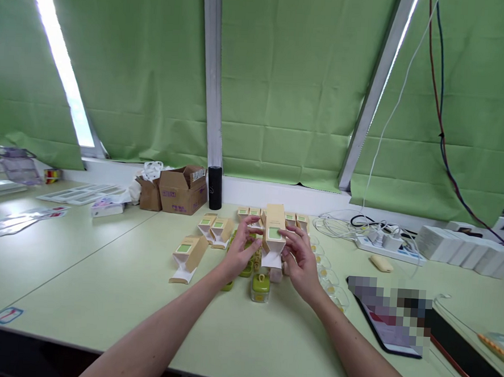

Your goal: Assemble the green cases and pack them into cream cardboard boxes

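Observation:
Upright in front of me is a small tan cardboard box [275,217], with a green label and a white flap hanging at its lower end. My right hand [305,263] has its fingers against the box's right side. Curved and apart, the fingers of my left hand [240,250] are beside its left side; any contact there is hard to make out. Below the box stands a small clear container with a green lid [260,287] and a loop on top. More green-lidded containers [246,269] are partly hidden behind my left hand.
Open tan boxes [190,257] stand to the left, and several more at the back. Clear containers [335,293] line the right side, beside a phone [386,327]. A brown carton [181,193], a black cylinder [214,187] and a power strip [389,251] are along the wall.

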{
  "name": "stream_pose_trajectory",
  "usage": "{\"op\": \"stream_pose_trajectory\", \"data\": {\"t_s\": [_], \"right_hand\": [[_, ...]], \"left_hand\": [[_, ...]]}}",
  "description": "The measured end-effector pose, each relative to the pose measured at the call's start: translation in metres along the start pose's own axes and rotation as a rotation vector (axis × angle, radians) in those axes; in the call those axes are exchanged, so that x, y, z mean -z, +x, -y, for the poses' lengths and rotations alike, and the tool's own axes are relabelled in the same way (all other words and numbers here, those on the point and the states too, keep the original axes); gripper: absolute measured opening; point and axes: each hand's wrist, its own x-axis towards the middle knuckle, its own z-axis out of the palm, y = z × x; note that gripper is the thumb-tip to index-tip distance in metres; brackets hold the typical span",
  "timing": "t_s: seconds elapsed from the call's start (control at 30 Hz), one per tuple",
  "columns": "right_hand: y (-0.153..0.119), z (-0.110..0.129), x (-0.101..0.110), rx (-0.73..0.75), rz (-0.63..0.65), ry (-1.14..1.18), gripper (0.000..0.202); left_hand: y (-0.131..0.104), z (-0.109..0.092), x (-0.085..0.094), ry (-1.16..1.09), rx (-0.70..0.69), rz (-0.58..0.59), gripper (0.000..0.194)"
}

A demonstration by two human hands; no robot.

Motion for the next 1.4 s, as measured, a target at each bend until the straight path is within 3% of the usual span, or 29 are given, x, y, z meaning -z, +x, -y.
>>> {"op": "stream_pose_trajectory", "data": {"t_s": [0.17, 0.37, 0.77, 1.4], "right_hand": [[0.0, -0.001, 0.0, -0.032, 0.002, 0.02, 0.033], [-0.002, 0.001, -0.002, -0.05, 0.037, -0.001, 0.033], [-0.001, 0.0, -0.003, -0.065, 0.051, 0.069, 0.035], [0.001, -0.008, -0.007, -0.129, -0.046, 0.112, 0.031]], "left_hand": [[-0.004, 0.003, 0.003, 0.118, -0.075, 0.095, 0.052], [-0.002, 0.007, -0.001, 0.123, -0.077, 0.041, 0.04], [0.001, 0.013, -0.005, 0.077, -0.071, -0.037, 0.033], [-0.003, 0.011, -0.009, 0.115, -0.003, -0.023, 0.036]]}}
